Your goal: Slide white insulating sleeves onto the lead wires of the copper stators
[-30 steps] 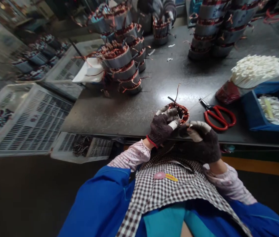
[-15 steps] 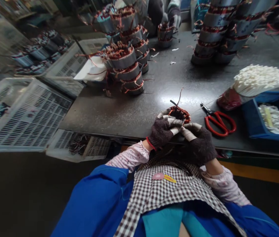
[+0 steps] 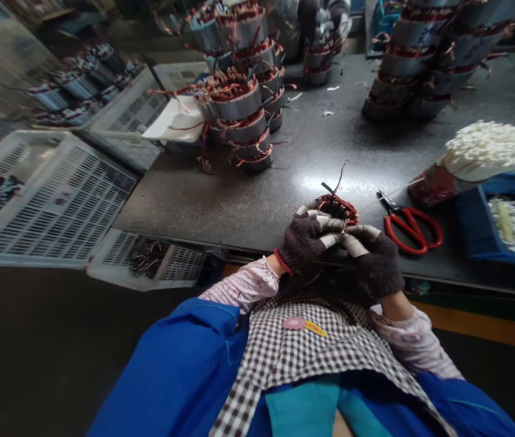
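Observation:
A small motor stator (image 3: 339, 208) with copper windings and loose wire ends rests at the near edge of the dark metal table (image 3: 248, 194). My left hand (image 3: 305, 238), in a dark knit glove with taped fingertips, is closed around the stator's near left side. My right hand (image 3: 376, 258), gloved the same way, meets it from the right with fingers curled against the stator's near rim. Most of the stator's body is hidden behind both hands.
Red-handled scissors (image 3: 412, 226) lie just right of the hands. Further right a bundle of white ties (image 3: 489, 149) and a blue bin (image 3: 503, 233). Stacks of wound stators (image 3: 239, 118) stand mid-table and at back right (image 3: 426, 67). White slotted crates (image 3: 52, 200) sit left. Another person's gloved hands (image 3: 325, 24) work at the far edge.
My right hand moved from beside the stator to meet the left hand on its near rim. The view shifted slightly; the stator stays at the table's near edge.

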Tool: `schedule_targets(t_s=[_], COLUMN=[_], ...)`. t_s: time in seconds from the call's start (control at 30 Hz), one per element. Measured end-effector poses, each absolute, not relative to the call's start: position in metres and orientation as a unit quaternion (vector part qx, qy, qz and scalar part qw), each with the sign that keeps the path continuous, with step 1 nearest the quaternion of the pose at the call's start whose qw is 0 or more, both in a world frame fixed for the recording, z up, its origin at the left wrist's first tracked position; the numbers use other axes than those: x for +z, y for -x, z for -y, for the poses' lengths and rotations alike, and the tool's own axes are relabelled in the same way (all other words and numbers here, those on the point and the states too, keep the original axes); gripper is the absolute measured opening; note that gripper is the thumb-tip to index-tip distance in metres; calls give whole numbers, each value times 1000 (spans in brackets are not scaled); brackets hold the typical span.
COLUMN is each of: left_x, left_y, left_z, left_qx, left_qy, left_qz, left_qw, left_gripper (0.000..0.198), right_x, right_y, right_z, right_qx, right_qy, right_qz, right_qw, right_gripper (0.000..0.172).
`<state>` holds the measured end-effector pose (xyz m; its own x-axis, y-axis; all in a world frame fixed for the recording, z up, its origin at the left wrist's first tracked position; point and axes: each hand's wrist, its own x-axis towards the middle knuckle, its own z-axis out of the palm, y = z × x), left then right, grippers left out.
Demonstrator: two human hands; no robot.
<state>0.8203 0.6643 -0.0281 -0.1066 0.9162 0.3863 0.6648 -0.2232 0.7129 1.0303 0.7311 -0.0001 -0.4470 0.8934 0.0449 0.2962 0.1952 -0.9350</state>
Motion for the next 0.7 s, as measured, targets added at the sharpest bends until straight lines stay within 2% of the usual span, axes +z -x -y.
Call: schedule_targets(t_s=[0.27, 0.47, 0.63, 0.7], left_x=[-29, -29, -28, -29], left_y=[-821, -820, -817, -816], left_z=[-665, -666, -665, -664], left_qx=[426, 415, 417, 421], left_qy=[-655, -667, -680, -679], left_qz=[-606, -599, -586, -586], left_qw=[148, 154, 143, 135], left_gripper=[17, 22, 23, 22], right_x=[10, 6, 32, 41], right_y=[-1037, -1031, -1037, -1033], right_z=[-725, -732, -719, -715], right_qx=[484, 456, 337, 305], right_qy=[428, 447, 442, 450], right_qz=[695, 718, 782, 802], right_qw=[315, 276, 282, 250], right_gripper=[27, 36, 41, 39])
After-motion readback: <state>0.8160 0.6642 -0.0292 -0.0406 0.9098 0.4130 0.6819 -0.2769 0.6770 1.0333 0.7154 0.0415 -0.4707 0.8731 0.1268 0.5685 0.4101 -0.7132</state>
